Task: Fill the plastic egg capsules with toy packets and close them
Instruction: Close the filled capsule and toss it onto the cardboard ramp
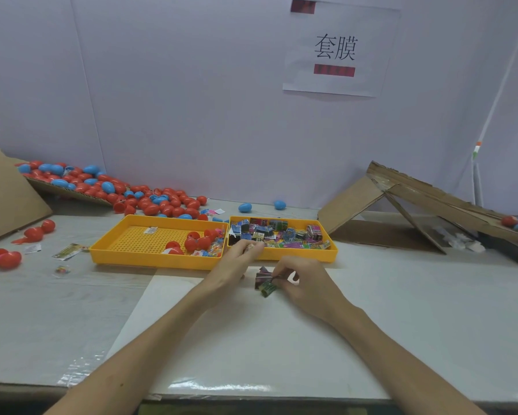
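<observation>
Two yellow trays sit side by side on the worktop (401, 295). The left tray (150, 260) holds a few open red egg halves (196, 242), and the right tray (299, 255) holds loose toy packets (277, 233). I read this as early in a cycle, since neither hand holds a capsule and filling and closing are both still to do. My right hand (305, 283) pinches a folded packet (263, 284) between thumb and fingertips, low over the worktop just in front of the right tray. It is crumpled, with dark purple and green print. My left hand (236, 265) reaches that tray's near rim with fingers curled, maybe on something small, I can't tell. A pile of red and blue eggs (150, 202) lies behind, filled or not unknown.
</observation>
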Demonstrator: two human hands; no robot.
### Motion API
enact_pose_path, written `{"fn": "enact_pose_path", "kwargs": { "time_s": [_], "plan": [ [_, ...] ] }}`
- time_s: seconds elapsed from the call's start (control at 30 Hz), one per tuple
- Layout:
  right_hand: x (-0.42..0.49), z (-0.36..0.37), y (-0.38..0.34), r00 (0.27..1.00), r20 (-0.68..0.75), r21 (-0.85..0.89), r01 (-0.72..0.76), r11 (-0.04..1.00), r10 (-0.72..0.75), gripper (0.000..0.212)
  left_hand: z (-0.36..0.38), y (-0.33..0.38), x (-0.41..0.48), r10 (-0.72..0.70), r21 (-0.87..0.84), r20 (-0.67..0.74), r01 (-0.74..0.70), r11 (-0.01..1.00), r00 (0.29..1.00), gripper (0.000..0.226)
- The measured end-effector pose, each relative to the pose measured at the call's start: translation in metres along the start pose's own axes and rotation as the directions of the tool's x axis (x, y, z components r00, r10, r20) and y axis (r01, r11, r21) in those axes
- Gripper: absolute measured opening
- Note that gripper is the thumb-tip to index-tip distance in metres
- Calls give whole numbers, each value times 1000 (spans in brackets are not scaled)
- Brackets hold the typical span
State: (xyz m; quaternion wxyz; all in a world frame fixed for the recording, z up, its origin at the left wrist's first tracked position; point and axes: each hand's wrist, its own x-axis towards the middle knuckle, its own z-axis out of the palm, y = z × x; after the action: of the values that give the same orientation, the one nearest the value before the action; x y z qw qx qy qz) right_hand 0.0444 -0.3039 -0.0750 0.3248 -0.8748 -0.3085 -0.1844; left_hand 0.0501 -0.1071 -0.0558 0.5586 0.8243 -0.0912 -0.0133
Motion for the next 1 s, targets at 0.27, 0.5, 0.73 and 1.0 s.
{"fn": "enact_pose_path", "kwargs": {
  "time_s": [0.27, 0.5, 0.73, 1.0],
  "plan": [
    [1, -2, 0, 1000, -17, -9, 22, 1000, -22, 19, -6, -12, -2, 244, 426, 66, -249, 870, 967, 14],
    [0, -3, -1, 1000, -25, -1, 5, 1000, -5, 18, -6, -11, -2, 348, 473, 67, -337, 814, 935, 11],
    [0, -4, -2, 1000, -9, 8, -19, 1000, 19, 17, -8, -15, 1, 370, 501, 68, -352, 791, 927, 9],
    [2, -2, -3, 1000, 6, 26, -7, 1000, 7, 17, -12, -17, 2, 306, 543, 146, -335, 770, 941, 15]
  ]
}}
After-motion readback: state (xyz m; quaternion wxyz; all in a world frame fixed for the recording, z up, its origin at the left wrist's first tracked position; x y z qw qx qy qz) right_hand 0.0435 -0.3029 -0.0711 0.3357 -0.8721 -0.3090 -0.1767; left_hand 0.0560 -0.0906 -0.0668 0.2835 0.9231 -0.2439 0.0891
